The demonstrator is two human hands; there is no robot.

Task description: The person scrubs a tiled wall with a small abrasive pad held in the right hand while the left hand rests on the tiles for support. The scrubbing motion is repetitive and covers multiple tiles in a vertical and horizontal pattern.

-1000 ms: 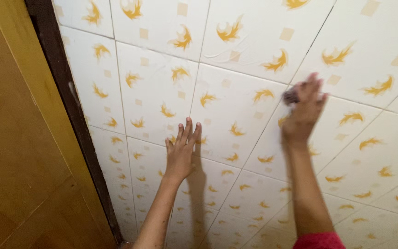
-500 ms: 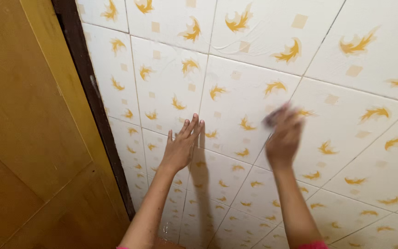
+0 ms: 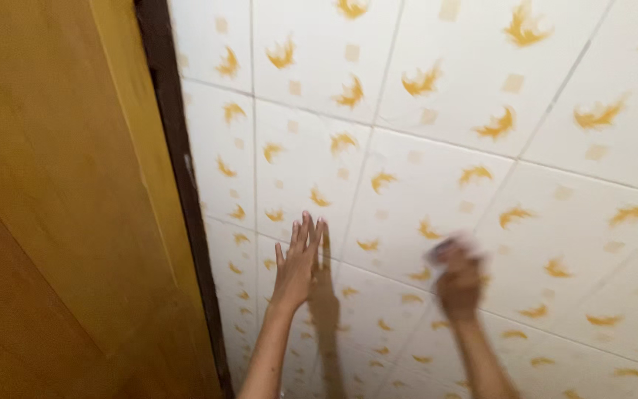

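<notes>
- The right hand, fingers curled around a small dark scrubber, has swept down-left across the tiled wall.
- The left hand stays flat, fingers pressed together, near the door frame.

White ceramic wall tiles with orange leaf print: glossy, smooth; yellow-brown wooden door panel: matt, faint grain; dark frame strip: dull

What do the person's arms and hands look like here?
Both arms are bare from wrist to the frame's lower edge; no sleeve, watch or ring shows. The left hand is sharp enough to see uncovered fingers; the right hand is motion-blurred, so details there cannot be told.
</notes>
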